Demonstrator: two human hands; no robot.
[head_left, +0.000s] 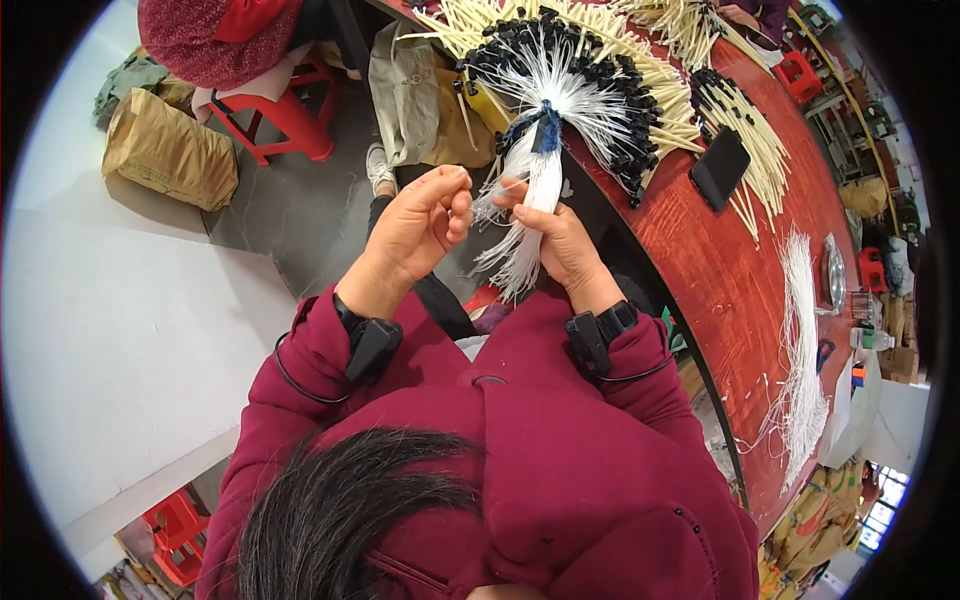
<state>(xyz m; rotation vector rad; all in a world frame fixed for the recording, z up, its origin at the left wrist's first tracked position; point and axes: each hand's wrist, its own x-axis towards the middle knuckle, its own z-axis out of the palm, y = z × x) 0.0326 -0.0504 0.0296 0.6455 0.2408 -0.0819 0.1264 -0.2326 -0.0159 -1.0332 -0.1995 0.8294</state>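
Note:
My right hand (570, 245) is closed around a bundle of white cords (543, 185) in front of my body. Dark blue cloth (547, 128) binds the bundle above the hand, and loose ends hang below it. Beyond the cloth the cords fan out to many black-tipped, cream-coloured sticks (668, 95) on the table. To the left, apart from the bundle, my left hand (412, 228) is raised with curled fingers, thumb and forefinger together. Whatever is in that pinch, if anything, is too small to make out.
On the curved red table (700, 290) lie a black phone (720, 168) and a long bunch of white cords (797, 350). A paper sack (168, 150) and a red stool (285, 115) stand at the far left. Another person's shoe (379, 167) shows beside a pale bag (403, 95).

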